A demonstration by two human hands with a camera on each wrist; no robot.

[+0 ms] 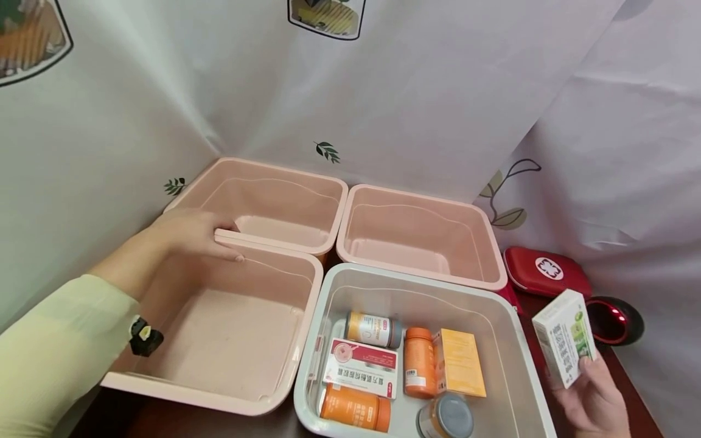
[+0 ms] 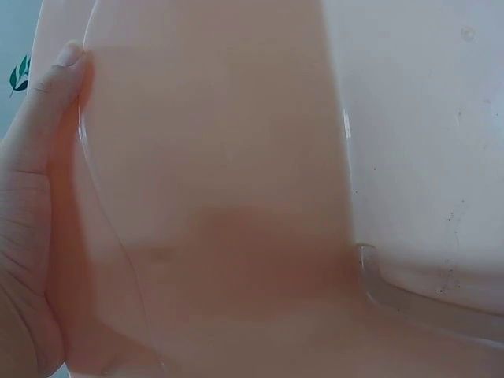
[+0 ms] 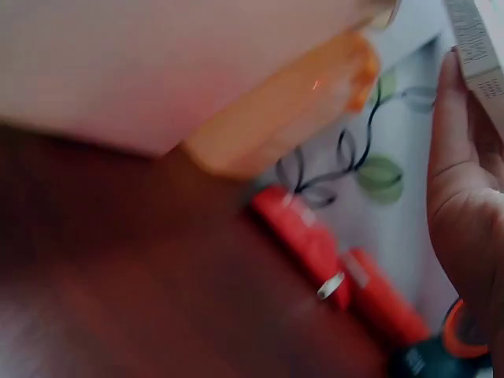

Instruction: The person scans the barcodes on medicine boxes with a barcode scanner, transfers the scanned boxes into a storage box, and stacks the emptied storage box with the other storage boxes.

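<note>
My left hand point(image 1: 194, 234) grips the far rim of the front left pink bin point(image 1: 230, 340), with its thumb point(image 2: 51, 106) inside against the wall. The other fingers go over the rim and are mostly hidden. Off to the right, my right hand point(image 1: 594, 395) holds a small white medicine box point(image 1: 564, 337) with a green picture and dark print. The box is tilted, beyond the right side of a grey-white bin point(image 1: 427, 298). In that bin lie a red-and-white medicine box point(image 1: 361, 368), a yellow-orange box point(image 1: 460, 363), orange bottles point(image 1: 419, 363) and grey-capped bottles point(image 1: 374, 330).
Two more pink bins, back left point(image 1: 279, 188) and back right point(image 1: 416, 222), stand against the curtain point(image 1: 411, 109). On the dark red table to the right are a red case point(image 1: 547, 271) with a white emblem and a black round object point(image 1: 619, 319) glowing red inside.
</note>
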